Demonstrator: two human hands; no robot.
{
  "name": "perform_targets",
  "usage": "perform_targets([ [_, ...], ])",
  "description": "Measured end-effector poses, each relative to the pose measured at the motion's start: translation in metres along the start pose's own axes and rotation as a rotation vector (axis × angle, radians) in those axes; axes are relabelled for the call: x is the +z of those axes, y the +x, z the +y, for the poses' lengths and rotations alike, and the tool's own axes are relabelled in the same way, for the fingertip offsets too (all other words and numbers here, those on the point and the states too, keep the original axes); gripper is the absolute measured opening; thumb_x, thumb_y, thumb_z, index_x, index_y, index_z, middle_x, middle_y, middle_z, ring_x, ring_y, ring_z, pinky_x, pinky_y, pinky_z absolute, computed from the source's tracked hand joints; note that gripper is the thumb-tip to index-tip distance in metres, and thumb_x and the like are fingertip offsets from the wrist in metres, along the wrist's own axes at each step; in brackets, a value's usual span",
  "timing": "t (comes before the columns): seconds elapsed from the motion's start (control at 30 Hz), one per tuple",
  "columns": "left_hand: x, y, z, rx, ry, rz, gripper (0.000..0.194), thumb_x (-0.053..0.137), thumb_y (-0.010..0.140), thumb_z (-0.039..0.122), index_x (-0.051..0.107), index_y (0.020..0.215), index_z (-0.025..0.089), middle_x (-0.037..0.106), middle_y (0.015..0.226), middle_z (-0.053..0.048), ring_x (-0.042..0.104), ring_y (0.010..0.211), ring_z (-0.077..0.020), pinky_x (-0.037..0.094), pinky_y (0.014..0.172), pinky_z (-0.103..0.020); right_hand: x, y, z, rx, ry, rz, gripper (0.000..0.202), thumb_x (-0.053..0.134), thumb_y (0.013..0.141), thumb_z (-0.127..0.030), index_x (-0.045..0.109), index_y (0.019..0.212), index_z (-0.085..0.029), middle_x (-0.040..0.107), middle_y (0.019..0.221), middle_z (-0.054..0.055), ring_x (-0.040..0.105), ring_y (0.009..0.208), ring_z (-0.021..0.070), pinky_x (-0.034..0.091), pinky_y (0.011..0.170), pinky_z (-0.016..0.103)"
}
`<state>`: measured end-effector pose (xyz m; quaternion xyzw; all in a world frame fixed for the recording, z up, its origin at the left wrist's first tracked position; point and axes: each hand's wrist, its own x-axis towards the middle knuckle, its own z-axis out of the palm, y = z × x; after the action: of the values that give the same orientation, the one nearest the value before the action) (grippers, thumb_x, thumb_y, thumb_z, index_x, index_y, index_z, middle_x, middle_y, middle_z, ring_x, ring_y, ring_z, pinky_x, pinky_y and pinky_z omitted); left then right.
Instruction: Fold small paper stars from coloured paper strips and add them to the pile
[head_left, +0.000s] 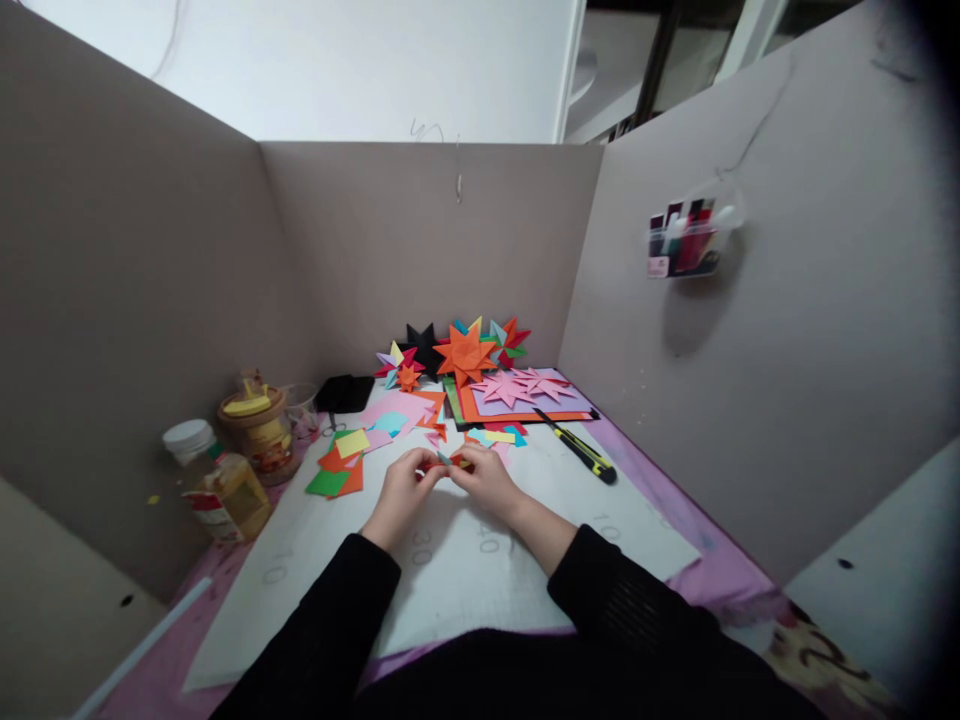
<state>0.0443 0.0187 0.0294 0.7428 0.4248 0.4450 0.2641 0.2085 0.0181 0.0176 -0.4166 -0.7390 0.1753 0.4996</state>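
Note:
Both my hands meet over the middle of the white board (465,600). My left hand (405,494) and my right hand (486,483) are closed in a pinch on a small piece of folded paper (444,459). Its visible bits are red-orange and light blue; the rest is hidden by my fingers. Just beyond my fingertips lie loose folded scraps, among them a yellow paper strip (500,437). Left of my left hand are paper squares, including a green square (328,484) and a yellow square (352,443).
A yellow-black utility knife (581,450) lies to the right. Folded paper stars, including an orange star (466,354) and a pink star (505,388), stand and lie at the back. On the left are a bottle (225,490), a jar (262,435) and a black phone-like object (343,394). Grey panels (427,240) surround the table.

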Motion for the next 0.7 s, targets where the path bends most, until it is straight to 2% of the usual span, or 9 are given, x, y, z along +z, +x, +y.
perform_targets([
  [0.2,-0.006,0.001,0.004,-0.074,-0.060,-0.019,0.021,0.053,0.079,0.034,0.062,0.074,0.016,0.065,0.074,-0.003,0.058,0.069,-0.0152,0.044,0.060,-0.023,0.001,0.002,0.002,0.125,0.079,-0.018,0.011,0.058,0.073,-0.022,0.059,0.064,-0.016,0.057,0.067,0.001,0.050,0.065,0.0127,0.038,0.059,0.022],
  [0.33,-0.008,0.002,0.005,-0.125,-0.098,0.039,0.022,0.058,0.075,0.036,0.058,0.067,0.015,0.060,0.067,-0.001,0.055,0.065,-0.0133,0.041,0.059,-0.022,-0.002,0.004,0.000,0.328,0.246,-0.121,0.013,0.059,0.071,-0.026,0.059,0.065,-0.014,0.054,0.057,-0.002,0.047,0.052,0.0095,0.035,0.050,0.020],
  [0.43,-0.007,0.003,0.002,-0.149,-0.226,0.009,0.021,0.061,0.073,0.034,0.056,0.067,0.015,0.059,0.067,0.000,0.054,0.064,-0.0121,0.041,0.060,-0.021,-0.004,0.005,0.000,0.446,0.352,-0.200,0.016,0.062,0.068,-0.029,0.058,0.063,-0.014,0.049,0.048,-0.004,0.042,0.045,0.0077,0.030,0.044,0.019],
  [0.57,-0.002,0.004,-0.002,-0.244,-0.392,-0.038,0.024,0.063,0.071,0.035,0.050,0.064,0.016,0.056,0.058,0.002,0.051,0.054,-0.0097,0.037,0.052,-0.020,-0.004,0.004,0.002,0.476,0.419,-0.271,0.016,0.061,0.066,-0.026,0.055,0.057,-0.015,0.047,0.044,-0.005,0.039,0.041,0.0066,0.026,0.041,0.019],
  [0.7,0.003,0.004,0.001,-0.301,-0.490,0.009,0.030,0.070,0.063,0.033,0.044,0.068,0.018,0.054,0.052,0.006,0.050,0.048,-0.0085,0.036,0.049,-0.019,0.000,0.002,0.002,0.459,0.474,-0.271,0.017,0.059,0.065,-0.022,0.050,0.053,-0.015,0.043,0.042,-0.006,0.035,0.040,0.0056,0.023,0.041,0.019],
])
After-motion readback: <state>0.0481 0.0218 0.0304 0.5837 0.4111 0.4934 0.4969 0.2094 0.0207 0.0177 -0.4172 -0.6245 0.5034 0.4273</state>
